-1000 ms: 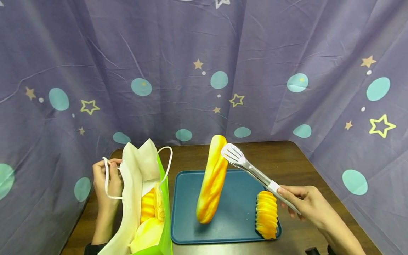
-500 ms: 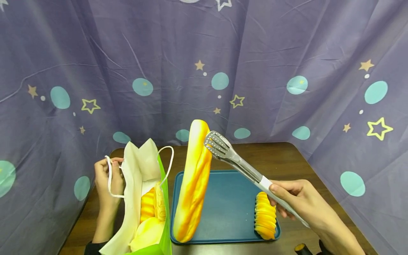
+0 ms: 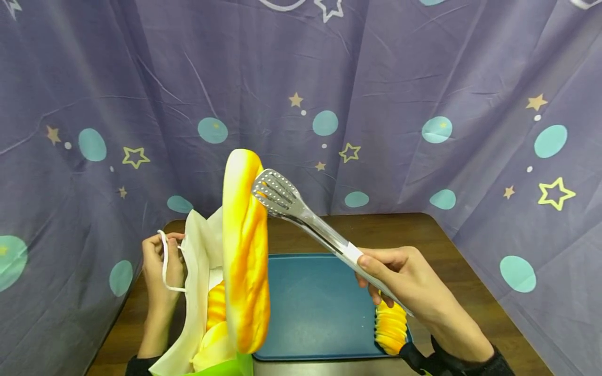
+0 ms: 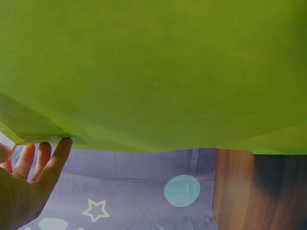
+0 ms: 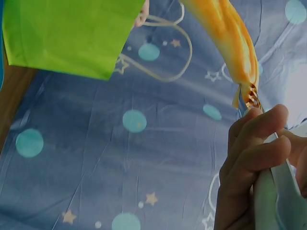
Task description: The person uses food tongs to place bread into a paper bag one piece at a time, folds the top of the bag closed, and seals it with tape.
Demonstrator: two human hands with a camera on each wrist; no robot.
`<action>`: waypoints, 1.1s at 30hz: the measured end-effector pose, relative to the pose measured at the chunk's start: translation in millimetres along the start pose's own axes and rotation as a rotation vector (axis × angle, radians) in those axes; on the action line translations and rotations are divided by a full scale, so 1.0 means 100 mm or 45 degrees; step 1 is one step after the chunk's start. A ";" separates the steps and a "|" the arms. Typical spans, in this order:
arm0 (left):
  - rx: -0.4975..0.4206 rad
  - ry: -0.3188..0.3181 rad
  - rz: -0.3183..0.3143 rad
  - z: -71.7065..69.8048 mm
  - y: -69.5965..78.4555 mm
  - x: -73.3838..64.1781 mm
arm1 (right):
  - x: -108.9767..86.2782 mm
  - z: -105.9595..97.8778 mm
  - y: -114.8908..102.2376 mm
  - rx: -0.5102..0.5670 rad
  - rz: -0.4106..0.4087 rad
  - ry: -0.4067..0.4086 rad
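My right hand [image 3: 400, 277] grips metal tongs [image 3: 305, 214] with white handles. Near one end the tongs clamp a long baguette [image 3: 246, 250], which hangs upright over the right side of a green paper bag [image 4: 158, 72]. Loosely bent, my left hand [image 3: 162, 271] pinches the bag's left rim beside its white cord handle [image 3: 165, 266]. Inside the bag lie a ridged bread roll [image 3: 216, 308] and a pale round bun [image 3: 213, 347]; the baguette hides part of the opening. From the right wrist, the baguette [image 5: 223, 36] shows above the bag's level.
A blue tray [image 3: 320, 308] lies right of the bag on a brown wooden table [image 3: 376, 230]. One ridged bread roll [image 3: 391, 329] sits at the tray's right end, partly behind my right hand. A patterned curtain [image 3: 263, 104] encloses the table.
My right hand has carried the baguette in the tongs leftward and up, from over the tray to over the bag. My left hand has stayed at the bag's rim.
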State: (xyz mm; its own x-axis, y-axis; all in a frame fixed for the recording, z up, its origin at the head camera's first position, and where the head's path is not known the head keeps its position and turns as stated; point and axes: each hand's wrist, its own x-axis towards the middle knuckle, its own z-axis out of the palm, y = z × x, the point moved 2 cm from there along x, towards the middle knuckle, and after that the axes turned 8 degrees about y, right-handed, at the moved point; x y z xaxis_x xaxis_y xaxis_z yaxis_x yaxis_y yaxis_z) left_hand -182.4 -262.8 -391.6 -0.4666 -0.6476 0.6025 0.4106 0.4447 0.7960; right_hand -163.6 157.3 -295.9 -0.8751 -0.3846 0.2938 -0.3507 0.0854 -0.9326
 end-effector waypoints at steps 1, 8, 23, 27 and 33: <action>-0.007 0.000 -0.003 0.00 0.00 0.00 | 0.02 0.04 -0.01 0.002 0.010 0.002; -0.009 0.010 -0.001 -0.01 0.00 0.00 | 0.06 0.18 -0.09 -0.039 0.033 0.036; 0.058 0.035 0.033 -0.04 -0.06 0.01 | 0.07 0.39 -0.02 -0.126 -0.040 0.037; 0.069 0.028 0.029 -0.05 -0.05 0.01 | 0.05 0.44 0.03 -0.175 0.020 -0.004; 0.060 0.015 0.008 -0.05 -0.01 0.02 | 0.04 0.46 0.07 -0.221 0.030 -0.013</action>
State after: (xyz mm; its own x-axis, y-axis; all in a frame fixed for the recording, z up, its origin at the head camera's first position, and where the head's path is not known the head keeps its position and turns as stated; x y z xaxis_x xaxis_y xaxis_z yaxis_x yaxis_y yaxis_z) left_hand -180.1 -267.3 -391.7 -0.4543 -0.6518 0.6072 0.3759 0.4777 0.7940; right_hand -154.1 114.5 -311.3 -0.8806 -0.3901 0.2691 -0.3830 0.2513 -0.8889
